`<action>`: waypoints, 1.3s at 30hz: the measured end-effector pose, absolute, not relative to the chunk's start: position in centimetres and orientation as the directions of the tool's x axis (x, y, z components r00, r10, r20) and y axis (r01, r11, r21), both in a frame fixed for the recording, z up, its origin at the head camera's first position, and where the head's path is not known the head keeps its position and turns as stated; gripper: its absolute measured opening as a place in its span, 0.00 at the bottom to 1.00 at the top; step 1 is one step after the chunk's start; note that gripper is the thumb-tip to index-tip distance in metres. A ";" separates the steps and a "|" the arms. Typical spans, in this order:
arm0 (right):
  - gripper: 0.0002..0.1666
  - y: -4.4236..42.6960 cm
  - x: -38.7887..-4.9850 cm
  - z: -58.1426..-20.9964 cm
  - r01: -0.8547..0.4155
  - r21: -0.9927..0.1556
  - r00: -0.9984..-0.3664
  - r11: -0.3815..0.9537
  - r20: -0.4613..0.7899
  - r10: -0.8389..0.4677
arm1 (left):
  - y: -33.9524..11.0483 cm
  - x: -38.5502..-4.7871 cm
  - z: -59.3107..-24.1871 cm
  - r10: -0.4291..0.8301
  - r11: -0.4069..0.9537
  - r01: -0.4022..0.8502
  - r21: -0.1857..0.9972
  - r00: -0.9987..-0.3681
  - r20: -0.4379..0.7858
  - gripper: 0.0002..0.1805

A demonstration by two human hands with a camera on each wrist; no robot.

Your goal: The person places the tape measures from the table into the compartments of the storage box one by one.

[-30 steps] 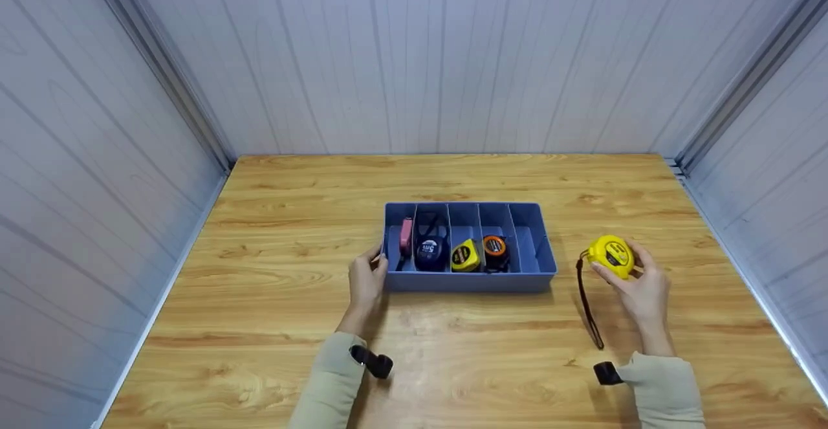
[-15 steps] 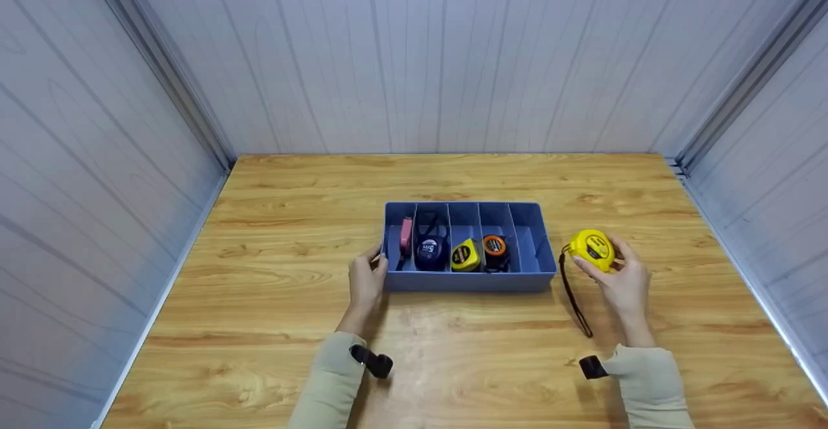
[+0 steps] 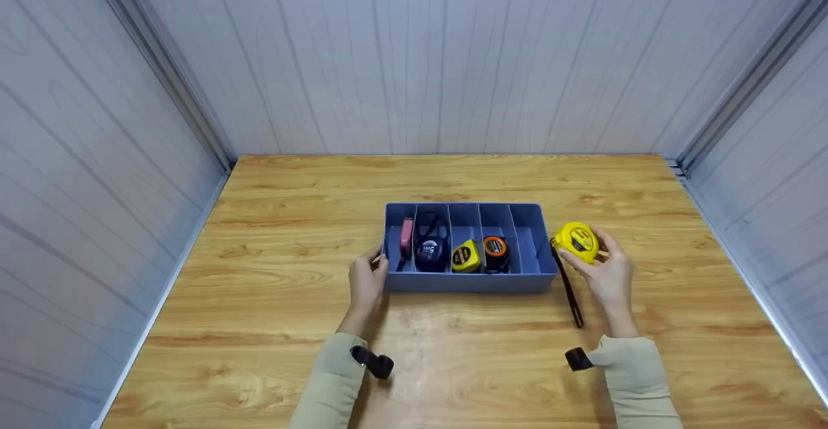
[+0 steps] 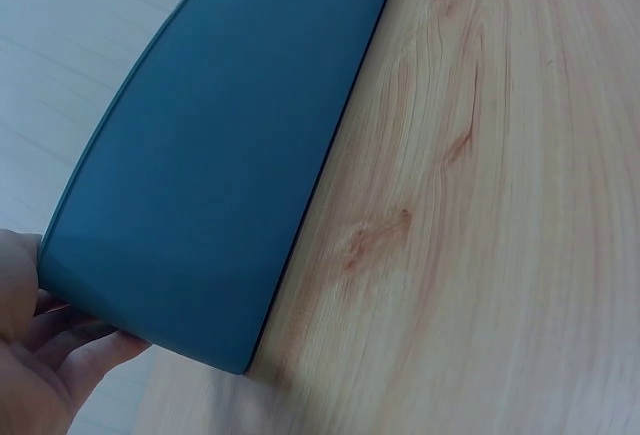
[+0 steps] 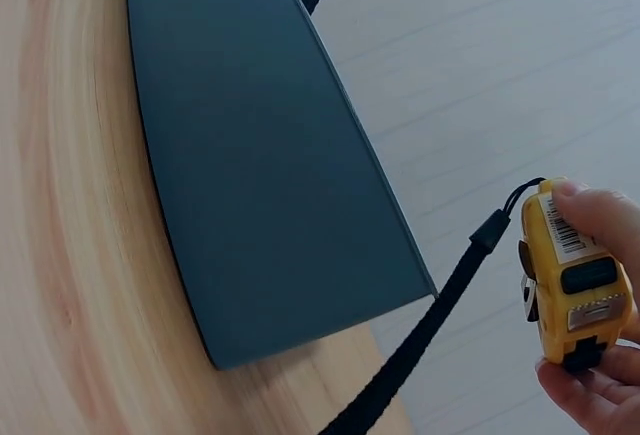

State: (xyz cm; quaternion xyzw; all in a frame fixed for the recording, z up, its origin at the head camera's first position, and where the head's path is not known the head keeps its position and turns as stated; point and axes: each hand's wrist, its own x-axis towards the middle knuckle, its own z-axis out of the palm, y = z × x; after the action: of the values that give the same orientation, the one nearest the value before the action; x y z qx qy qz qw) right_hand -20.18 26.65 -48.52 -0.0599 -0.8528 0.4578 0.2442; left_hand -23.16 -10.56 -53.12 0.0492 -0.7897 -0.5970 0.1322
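A blue-grey divided storage box (image 3: pixel 472 283) stands on the table. My left hand (image 3: pixel 367 280) grips its left end, thumb by the rim and curled fingers (image 4: pixel 95 363) against the outer end wall. With thumb and fingers my right hand (image 3: pixel 608 280) holds a yellow tape measure (image 3: pixel 576 242) just right of the box, above the table; its black wrist strap (image 5: pixel 410 345) dangles beside the box's right end. Inside the box, left to right, are a narrow pink object (image 3: pixel 406 236), a dark blue tape measure (image 3: pixel 431 252), a smaller yellow tape measure (image 3: pixel 465 256) and a black-and-orange tape measure (image 3: pixel 495 252). The rightmost compartment (image 3: pixel 530 241) shows its bare floor.
The wood-grain table (image 3: pixel 291 222) runs back to a pale panelled wall (image 3: pixel 414 60). Similar panels rise on the left (image 3: pixel 97 157) and right. Black straps with small dark devices (image 3: pixel 380 367) are on both sleeves.
My right hand has carried the yellow tape measure leftward and slightly away from me, bringing it close to the box's right end. The left hand and the box have stayed put.
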 end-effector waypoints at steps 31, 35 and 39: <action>0.41 24.6 -24.2 -49.4 -0.132 -0.779 -0.884 0.614 0.373 0.283 | -10.6 -23.2 -53.0 -0.227 0.307 0.100 0.947 -0.958 0.175 0.18; 0.41 24.5 -24.5 -49.4 -0.132 -0.772 -0.896 0.622 0.362 0.259 | -10.6 -23.2 -53.0 -0.229 0.295 0.094 0.951 -0.959 0.166 0.18; 0.41 24.4 -24.9 -49.3 -0.132 -0.762 -0.905 0.635 0.353 0.236 | -10.5 -23.3 -53.0 -0.246 0.281 0.077 0.957 -0.958 0.149 0.18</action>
State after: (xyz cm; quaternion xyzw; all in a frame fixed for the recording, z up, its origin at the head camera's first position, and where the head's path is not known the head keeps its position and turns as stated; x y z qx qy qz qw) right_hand -24.88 24.40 -49.31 -0.0297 -0.8779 0.4264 0.2158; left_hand -23.25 -10.52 -52.99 0.0534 -0.7888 -0.5972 0.1351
